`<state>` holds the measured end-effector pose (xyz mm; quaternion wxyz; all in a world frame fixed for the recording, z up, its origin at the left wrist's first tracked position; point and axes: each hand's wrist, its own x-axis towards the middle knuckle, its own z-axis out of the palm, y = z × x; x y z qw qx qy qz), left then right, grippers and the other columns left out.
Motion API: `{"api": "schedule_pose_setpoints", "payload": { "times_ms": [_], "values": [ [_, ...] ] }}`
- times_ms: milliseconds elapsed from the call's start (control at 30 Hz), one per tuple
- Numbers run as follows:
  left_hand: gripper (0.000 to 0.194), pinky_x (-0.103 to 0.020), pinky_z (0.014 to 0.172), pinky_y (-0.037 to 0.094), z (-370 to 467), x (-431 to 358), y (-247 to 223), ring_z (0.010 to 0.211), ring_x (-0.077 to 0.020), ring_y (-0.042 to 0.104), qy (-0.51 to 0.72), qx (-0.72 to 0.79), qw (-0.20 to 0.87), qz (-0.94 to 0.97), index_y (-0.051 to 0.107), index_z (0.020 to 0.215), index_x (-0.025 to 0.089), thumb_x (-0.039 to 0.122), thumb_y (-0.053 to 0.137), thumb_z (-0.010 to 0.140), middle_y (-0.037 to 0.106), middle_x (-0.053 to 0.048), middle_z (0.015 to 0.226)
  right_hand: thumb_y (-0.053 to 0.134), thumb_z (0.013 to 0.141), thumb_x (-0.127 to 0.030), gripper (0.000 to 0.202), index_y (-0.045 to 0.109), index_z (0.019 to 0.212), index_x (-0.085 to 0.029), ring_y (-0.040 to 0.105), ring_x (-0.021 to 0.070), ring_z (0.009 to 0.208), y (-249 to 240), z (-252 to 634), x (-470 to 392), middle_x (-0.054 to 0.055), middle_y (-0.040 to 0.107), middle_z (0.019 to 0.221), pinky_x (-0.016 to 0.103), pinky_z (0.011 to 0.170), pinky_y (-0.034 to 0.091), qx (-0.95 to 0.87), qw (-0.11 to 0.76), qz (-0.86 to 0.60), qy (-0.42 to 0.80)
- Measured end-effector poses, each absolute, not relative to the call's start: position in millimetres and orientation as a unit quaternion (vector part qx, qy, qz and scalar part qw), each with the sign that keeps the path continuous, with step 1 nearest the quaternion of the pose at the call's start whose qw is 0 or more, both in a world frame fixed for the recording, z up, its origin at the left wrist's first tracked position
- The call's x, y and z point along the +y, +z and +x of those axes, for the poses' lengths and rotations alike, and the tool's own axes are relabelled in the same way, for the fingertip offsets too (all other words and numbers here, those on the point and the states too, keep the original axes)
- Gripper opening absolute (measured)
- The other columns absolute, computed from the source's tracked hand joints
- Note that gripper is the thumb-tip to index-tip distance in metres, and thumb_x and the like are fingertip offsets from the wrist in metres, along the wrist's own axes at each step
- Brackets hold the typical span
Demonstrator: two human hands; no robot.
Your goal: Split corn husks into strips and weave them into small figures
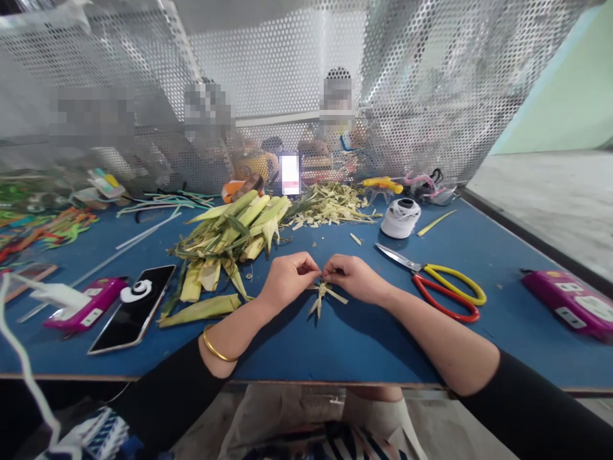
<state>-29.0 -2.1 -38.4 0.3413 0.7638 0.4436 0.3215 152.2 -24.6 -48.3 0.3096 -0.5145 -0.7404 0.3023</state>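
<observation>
Near the middle of the blue table, my left hand (288, 278) and my right hand (353, 276) meet fingertip to fingertip, each in a pinch. Between and just below them hangs a small knotted piece of pale husk (322, 295), with several strips sticking out; both pinches are on its upper part. Scissors (431, 281) with one yellow and one red handle lie open to the right of my right hand. A pile of corn husks (230, 239) lies beyond my left forearm. The exact grip of the fingertips is too small to make out.
A white thread spool (401, 219) stands behind the scissors. Husk scraps (330, 203) lie at the back. On the left are a black phone (134, 310) and a purple power strip (89, 305); another purple strip (575, 301) is at right. Behind the perforated screen (287, 70), people sit.
</observation>
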Motion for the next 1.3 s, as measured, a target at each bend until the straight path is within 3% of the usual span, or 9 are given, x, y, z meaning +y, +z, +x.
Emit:
{"api": "schedule_pose_setpoints", "payload": {
  "times_ms": [433, 667, 800, 1100, 1300],
  "values": [
    [0.009, -0.026, 0.069, 0.039, -29, -5, -41, 0.074, -0.017, 0.061, 0.254, 0.415, 0.119, 0.865, 0.063, 0.074, 0.022, 0.016, 0.058, 0.079, 0.069, -0.002, 0.076, 0.06, 0.078, -0.016, 0.008, 0.066, 0.075, -0.018, 0.056, 0.0136, 0.071, -54, 151, -25, 0.002, 0.064, 0.078, 0.026, 0.067, 0.042, -0.738, 0.339, -0.498, 0.303],
    [0.007, -0.024, 0.068, 0.041, -26, -5, -42, 0.073, -0.0161, 0.061, 0.316, 0.439, 0.18, 0.822, 0.059, 0.076, 0.022, 0.024, 0.06, 0.083, 0.067, -0.001, 0.074, 0.06, 0.076, -0.021, 0.014, 0.065, 0.089, -0.02, 0.061, 0.0132, 0.063, -58, 149, -22, -0.002, 0.065, 0.069, 0.025, 0.062, 0.044, -0.65, 0.393, -0.519, 0.393],
    [0.008, -0.025, 0.067, 0.04, -25, -6, -42, 0.073, -0.0156, 0.06, 0.318, 0.431, 0.19, 0.822, 0.057, 0.075, 0.022, 0.022, 0.059, 0.084, 0.065, 0.0, 0.074, 0.062, 0.077, -0.028, 0.011, 0.068, 0.08, -0.019, 0.056, 0.013, 0.061, -61, 149, -21, -0.002, 0.064, 0.065, 0.024, 0.057, 0.04, -0.658, 0.381, -0.529, 0.378],
    [0.011, -0.025, 0.066, 0.039, -25, -7, -42, 0.072, -0.0159, 0.059, 0.315, 0.451, 0.175, 0.817, 0.055, 0.079, 0.022, 0.029, 0.056, 0.087, 0.065, -0.001, 0.076, 0.057, 0.079, -0.023, 0.012, 0.068, 0.08, -0.019, 0.063, 0.0146, 0.068, -57, 148, -22, 0.0, 0.068, 0.073, 0.027, 0.07, 0.05, -0.639, 0.407, -0.496, 0.424],
    [0.01, -0.025, 0.065, 0.039, -24, -8, -41, 0.071, -0.0156, 0.059, 0.32, 0.45, 0.197, 0.81, 0.055, 0.077, 0.022, 0.026, 0.059, 0.085, 0.064, 0.0, 0.074, 0.063, 0.075, -0.028, 0.012, 0.068, 0.077, -0.018, 0.06, 0.0144, 0.066, -57, 147, -22, -0.001, 0.067, 0.069, 0.026, 0.066, 0.047, -0.626, 0.42, -0.489, 0.44]
  ]
}}
